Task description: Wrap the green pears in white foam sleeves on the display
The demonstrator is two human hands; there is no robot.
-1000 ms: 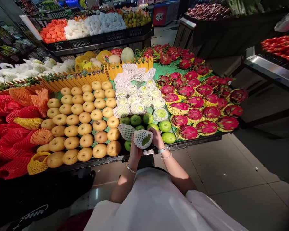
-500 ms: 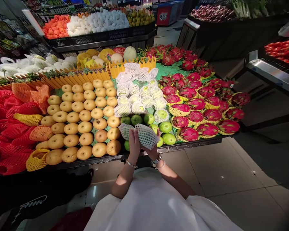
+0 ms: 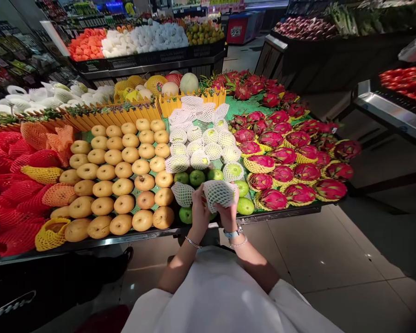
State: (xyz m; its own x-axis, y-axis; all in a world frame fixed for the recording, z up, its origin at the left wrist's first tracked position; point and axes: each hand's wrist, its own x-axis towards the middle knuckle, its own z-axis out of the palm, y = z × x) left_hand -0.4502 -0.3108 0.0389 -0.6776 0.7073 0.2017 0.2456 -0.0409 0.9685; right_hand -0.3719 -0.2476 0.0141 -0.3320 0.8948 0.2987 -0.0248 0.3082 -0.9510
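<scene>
A white foam net sleeve is between my two hands over the front edge of the stand. My left hand pinches its left edge with closed fingers. From the right and below, my right hand curls around it. The sleeve looks rounded, but I cannot tell whether a fruit is inside. Just left of my left hand, another foam net sleeve lies on the green fruit. Bare green fruits surround my hands, and several net-wrapped ones sit behind them.
Rows of round brown pears fill the left, with red net sleeves beyond. Dragon fruits in yellow nets occupy the right. An orange picket divider runs behind. The stand's metal front edge is close to my body.
The sleeve in my hands has turned and looks rounder. My right hand has shifted slightly right and now wraps it. The view has tilted up a little.
</scene>
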